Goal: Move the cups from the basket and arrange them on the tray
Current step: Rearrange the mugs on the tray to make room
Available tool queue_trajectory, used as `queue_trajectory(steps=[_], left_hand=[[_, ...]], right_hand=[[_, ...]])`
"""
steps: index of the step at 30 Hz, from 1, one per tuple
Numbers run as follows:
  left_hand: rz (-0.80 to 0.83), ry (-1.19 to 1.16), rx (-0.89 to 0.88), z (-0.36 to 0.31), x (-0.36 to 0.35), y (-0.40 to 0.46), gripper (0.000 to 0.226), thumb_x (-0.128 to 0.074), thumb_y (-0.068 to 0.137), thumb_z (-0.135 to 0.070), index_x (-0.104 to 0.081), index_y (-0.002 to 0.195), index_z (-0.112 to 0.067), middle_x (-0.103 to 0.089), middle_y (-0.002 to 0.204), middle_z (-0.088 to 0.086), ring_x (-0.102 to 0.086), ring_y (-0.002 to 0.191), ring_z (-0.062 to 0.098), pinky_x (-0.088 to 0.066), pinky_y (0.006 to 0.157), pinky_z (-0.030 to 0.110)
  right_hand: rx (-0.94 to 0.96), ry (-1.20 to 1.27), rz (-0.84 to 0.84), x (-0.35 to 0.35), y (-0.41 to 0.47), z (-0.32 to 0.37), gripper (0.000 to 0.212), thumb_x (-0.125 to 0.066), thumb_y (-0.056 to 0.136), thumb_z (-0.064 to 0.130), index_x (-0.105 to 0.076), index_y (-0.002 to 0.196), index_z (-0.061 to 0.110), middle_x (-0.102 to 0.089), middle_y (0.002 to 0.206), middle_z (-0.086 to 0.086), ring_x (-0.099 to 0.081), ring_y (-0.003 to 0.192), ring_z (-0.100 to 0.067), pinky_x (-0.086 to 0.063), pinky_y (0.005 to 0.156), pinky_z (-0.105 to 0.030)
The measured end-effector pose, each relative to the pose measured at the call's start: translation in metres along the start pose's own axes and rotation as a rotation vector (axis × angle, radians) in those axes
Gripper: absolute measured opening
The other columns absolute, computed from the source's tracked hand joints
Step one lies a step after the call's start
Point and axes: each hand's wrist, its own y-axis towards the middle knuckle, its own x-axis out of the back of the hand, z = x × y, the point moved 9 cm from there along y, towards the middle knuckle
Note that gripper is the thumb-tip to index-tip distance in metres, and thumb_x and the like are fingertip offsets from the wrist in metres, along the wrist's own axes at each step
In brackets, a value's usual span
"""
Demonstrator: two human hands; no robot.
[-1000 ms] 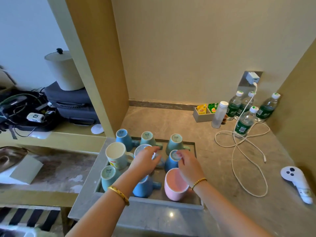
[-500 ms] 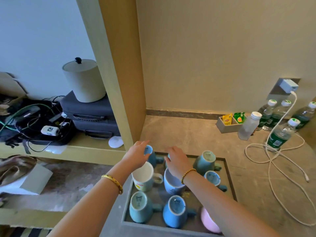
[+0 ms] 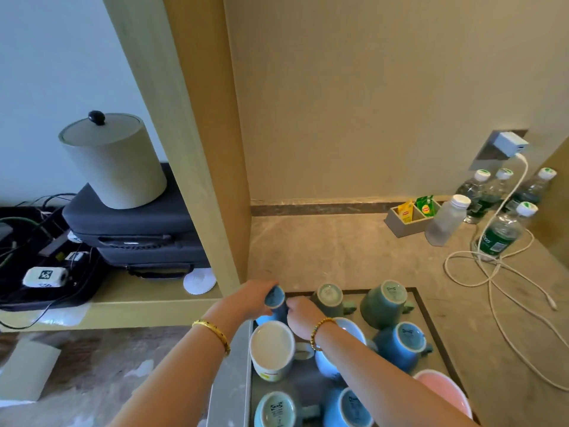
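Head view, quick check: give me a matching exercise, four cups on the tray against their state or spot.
Things:
1. white cup
2. pink cup
3. dark blue cup
4. green cup

States:
A. tilted, gripped by the left hand
B. upside down at the tray's far right corner
C. mouth up, near the left edge
D. mouth up, cut off at the near right

Pairs: 1-C, 2-D, 3-A, 4-B

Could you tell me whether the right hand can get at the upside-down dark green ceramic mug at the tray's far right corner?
Probably yes: the right hand is near, and the dark green mug has nothing over it.
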Motion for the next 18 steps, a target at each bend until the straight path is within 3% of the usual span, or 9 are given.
queue_trajectory(steps=[1, 3, 5, 9, 11, 13, 15, 18], left_hand=[[-0.016, 0.001, -0.005, 0.0, 0.001, 0.002, 0.058, -0.068, 0.082, -0.02, -0.043, 0.133, -0.013, -0.053, 0.133, 0.007, -0.049, 0.121, 0.022, -0.038, 0.097, 0.029], [-0.048, -0.012, -0.006, 0.003, 0.001, 0.002, 0.057, -0.069, 0.08, -0.021, -0.046, 0.131, -0.015, -0.056, 0.129, 0.006, -0.051, 0.118, 0.021, -0.039, 0.095, 0.029], [-0.073, -0.024, 0.0, 0.005, 0.0, 0.002, 0.056, -0.069, 0.08, -0.023, -0.047, 0.131, -0.016, -0.057, 0.127, 0.005, -0.053, 0.116, 0.021, -0.042, 0.094, 0.028], [-0.134, -0.033, 0.068, 0.009, 0.001, 0.001, 0.045, -0.069, 0.078, -0.03, -0.054, 0.118, -0.017, -0.063, 0.112, 0.004, -0.059, 0.1, 0.02, -0.049, 0.083, 0.029], [-0.147, -0.027, 0.122, 0.012, -0.001, 0.001, 0.047, -0.07, 0.077, -0.034, -0.053, 0.118, -0.018, -0.063, 0.11, 0.003, -0.059, 0.099, 0.02, -0.05, 0.08, 0.029], [-0.16, -0.035, 0.152, 0.013, -0.003, 0.0, 0.049, -0.07, 0.076, -0.034, -0.052, 0.119, -0.018, -0.063, 0.11, 0.004, -0.059, 0.099, 0.021, -0.048, 0.078, 0.028], [-0.173, -0.044, 0.163, 0.013, -0.004, -0.001, 0.05, -0.07, 0.076, -0.032, -0.05, 0.12, -0.018, -0.063, 0.11, 0.005, -0.059, 0.099, 0.022, -0.047, 0.075, 0.027], [-0.188, -0.05, 0.188, 0.012, -0.006, -0.003, 0.05, -0.068, 0.078, -0.029, -0.048, 0.122, -0.018, -0.063, 0.109, 0.006, -0.06, 0.097, 0.023, -0.044, 0.07, 0.026]], right_hand=[[-0.008, 0.013, -0.006, -0.001, 0.001, -0.001, 0.031, -0.037, 0.09, 0.0, -0.036, 0.064, 0.017, -0.059, 0.114, -0.023, -0.052, 0.09, -0.025, -0.031, 0.071, -0.023], [-0.011, 0.015, -0.014, -0.002, 0.0, -0.001, 0.026, -0.037, 0.09, 0.001, -0.042, 0.069, 0.015, -0.059, 0.114, -0.023, -0.054, 0.093, -0.028, -0.033, 0.072, -0.025], [-0.003, 0.017, 0.005, -0.003, -0.001, 0.0, 0.018, -0.037, 0.09, 0.002, -0.055, 0.091, 0.007, -0.058, 0.116, -0.022, -0.054, 0.099, -0.028, -0.036, 0.075, -0.027], [0.062, 0.014, 0.077, -0.003, 0.0, 0.008, 0.033, -0.035, 0.093, 0.002, -0.047, 0.124, 0.005, -0.055, 0.125, -0.018, -0.052, 0.112, -0.029, -0.038, 0.086, -0.029], [0.087, 0.013, 0.104, -0.002, 0.001, 0.011, 0.037, -0.034, 0.094, 0.002, -0.042, 0.129, 0.005, -0.059, 0.102, -0.008, -0.05, 0.096, -0.021, -0.037, 0.081, -0.027], [0.09, 0.001, 0.113, -0.002, 0.002, 0.01, 0.036, -0.033, 0.094, 0.001, -0.042, 0.129, 0.004, -0.04, 0.074, 0.01, -0.043, 0.081, -0.013, -0.033, 0.073, -0.021], [0.09, -0.019, 0.129, -0.002, 0.003, 0.008, 0.035, -0.032, 0.094, 0.0, -0.043, 0.127, 0.007, -0.029, 0.07, 0.012, -0.038, 0.069, -0.009, -0.035, 0.069, -0.018], [0.093, 0.029, 0.142, -0.001, 0.002, 0.009, 0.042, -0.035, 0.092, -0.001, -0.044, 0.126, 0.022, -0.029, 0.073, 0.012, -0.036, 0.073, -0.007, -0.035, 0.088, -0.024]])
